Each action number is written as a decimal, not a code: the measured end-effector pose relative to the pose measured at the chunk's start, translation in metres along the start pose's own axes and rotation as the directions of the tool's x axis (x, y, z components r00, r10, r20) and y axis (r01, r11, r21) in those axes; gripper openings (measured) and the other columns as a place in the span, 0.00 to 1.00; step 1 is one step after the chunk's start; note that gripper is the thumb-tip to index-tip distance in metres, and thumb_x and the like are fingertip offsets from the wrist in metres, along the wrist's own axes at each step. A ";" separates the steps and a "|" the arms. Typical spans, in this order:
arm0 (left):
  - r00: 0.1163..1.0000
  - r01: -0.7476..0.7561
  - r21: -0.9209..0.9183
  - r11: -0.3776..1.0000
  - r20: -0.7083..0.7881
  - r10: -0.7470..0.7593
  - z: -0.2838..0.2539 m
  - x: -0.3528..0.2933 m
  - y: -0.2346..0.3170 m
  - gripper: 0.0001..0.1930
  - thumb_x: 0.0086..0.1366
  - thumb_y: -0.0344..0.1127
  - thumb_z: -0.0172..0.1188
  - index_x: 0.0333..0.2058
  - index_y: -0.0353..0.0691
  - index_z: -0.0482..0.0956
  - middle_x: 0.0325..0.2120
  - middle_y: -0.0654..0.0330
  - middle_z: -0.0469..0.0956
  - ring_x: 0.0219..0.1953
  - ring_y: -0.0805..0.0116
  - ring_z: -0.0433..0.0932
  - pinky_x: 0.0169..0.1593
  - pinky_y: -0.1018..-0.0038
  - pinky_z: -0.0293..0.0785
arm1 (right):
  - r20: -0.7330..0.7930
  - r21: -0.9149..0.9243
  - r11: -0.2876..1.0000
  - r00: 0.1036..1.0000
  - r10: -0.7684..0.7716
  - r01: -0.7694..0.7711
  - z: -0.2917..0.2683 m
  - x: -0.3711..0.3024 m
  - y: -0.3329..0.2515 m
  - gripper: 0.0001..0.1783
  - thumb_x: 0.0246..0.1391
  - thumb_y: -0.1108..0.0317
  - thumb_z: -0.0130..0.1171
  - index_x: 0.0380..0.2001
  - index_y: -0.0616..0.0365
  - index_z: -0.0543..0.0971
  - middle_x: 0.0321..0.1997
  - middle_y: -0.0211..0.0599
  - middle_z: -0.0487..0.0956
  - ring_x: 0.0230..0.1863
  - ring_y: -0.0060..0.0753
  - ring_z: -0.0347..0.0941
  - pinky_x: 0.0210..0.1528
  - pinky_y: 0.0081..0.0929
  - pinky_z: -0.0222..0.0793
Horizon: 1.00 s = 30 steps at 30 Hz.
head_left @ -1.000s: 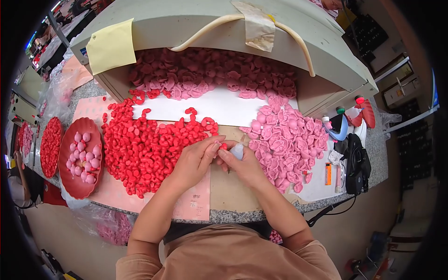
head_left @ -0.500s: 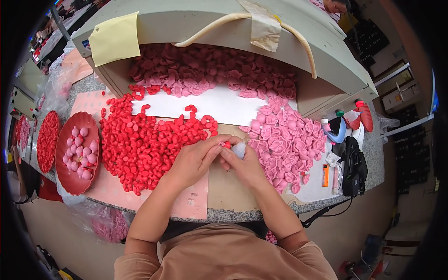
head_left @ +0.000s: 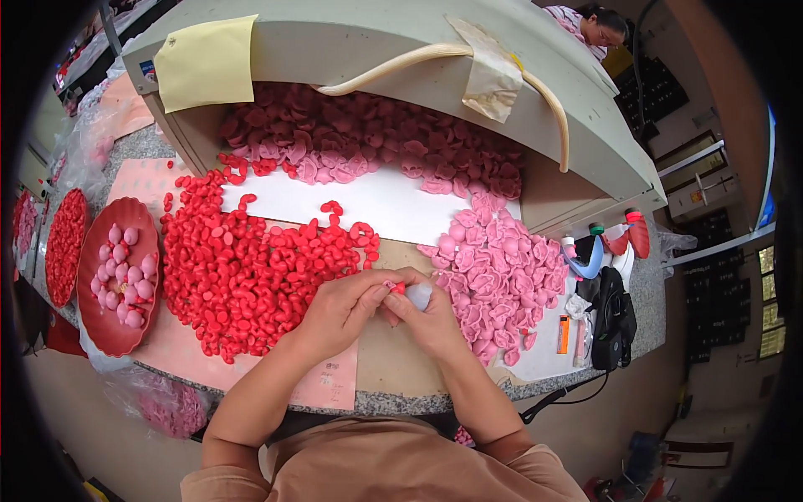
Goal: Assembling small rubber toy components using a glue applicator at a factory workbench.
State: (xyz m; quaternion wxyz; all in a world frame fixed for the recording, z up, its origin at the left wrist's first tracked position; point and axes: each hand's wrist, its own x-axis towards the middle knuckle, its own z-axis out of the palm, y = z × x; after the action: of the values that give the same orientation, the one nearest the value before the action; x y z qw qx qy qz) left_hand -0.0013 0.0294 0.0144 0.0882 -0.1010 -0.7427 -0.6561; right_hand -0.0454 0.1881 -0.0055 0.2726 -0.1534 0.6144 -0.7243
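Note:
My left hand [head_left: 336,311] and my right hand [head_left: 428,320] meet over the brown mat, both with fingers closed. A small red piece [head_left: 398,289] shows between the fingertips, pinched by my left hand; its far side is hidden. My right hand grips a small translucent white squeeze bottle [head_left: 418,295] against its palm, right beside the red piece. Left of my hands spreads a heap of small curved red pieces [head_left: 251,280]. To their right lies a pile of pink petal-like cupped pieces [head_left: 502,272], some round.
A red scalloped tray [head_left: 94,314] holds several pink balls; a second tray [head_left: 69,209] holds red pieces. Ahead stands a grey hooded box [head_left: 335,42] with more pink pieces inside. At right are a black device [head_left: 615,326], an orange lighter [head_left: 563,335] and bottles [head_left: 636,234].
The whole view has shifted, so the table sits a little farther left and lower. My hands stay together around the red piece and the squeeze bottle, with only slight finger movement.

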 end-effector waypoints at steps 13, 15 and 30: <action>0.984 0.160 0.196 0.968 -0.115 -0.139 0.000 -0.001 -0.008 0.11 0.66 0.37 0.48 0.42 0.36 0.69 0.28 0.53 0.77 0.29 0.59 0.79 0.32 0.68 0.73 | -0.146 0.080 0.996 0.989 -0.038 0.050 0.008 0.002 0.003 0.13 0.55 0.71 0.57 0.43 0.61 0.72 0.33 0.28 0.74 0.28 0.15 0.68 0.30 0.14 0.65; 0.984 0.178 0.390 0.903 -0.084 -0.158 0.000 0.001 0.003 0.09 0.65 0.38 0.50 0.33 0.37 0.67 0.25 0.51 0.74 0.28 0.50 0.76 0.29 0.63 0.71 | -0.147 -0.020 0.997 0.986 -0.080 0.078 0.009 -0.003 -0.005 0.11 0.55 0.72 0.55 0.42 0.59 0.73 0.31 0.26 0.74 0.27 0.15 0.68 0.28 0.13 0.65; 0.994 -0.075 0.545 0.835 -0.031 0.109 -0.004 -0.002 -0.018 0.07 0.63 0.34 0.50 0.29 0.36 0.70 0.20 0.51 0.71 0.24 0.52 0.73 0.25 0.61 0.68 | -0.082 -0.007 1.000 0.997 0.012 -0.013 0.009 0.005 -0.004 0.11 0.54 0.68 0.57 0.40 0.59 0.73 0.26 0.24 0.72 0.25 0.14 0.68 0.27 0.14 0.63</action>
State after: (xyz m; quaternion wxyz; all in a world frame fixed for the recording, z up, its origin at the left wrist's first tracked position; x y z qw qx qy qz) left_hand -0.0041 0.0229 -0.0026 0.1672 -0.0874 -0.8893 -0.4166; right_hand -0.0448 0.1783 -0.0001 0.2512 -0.1207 0.6289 -0.7258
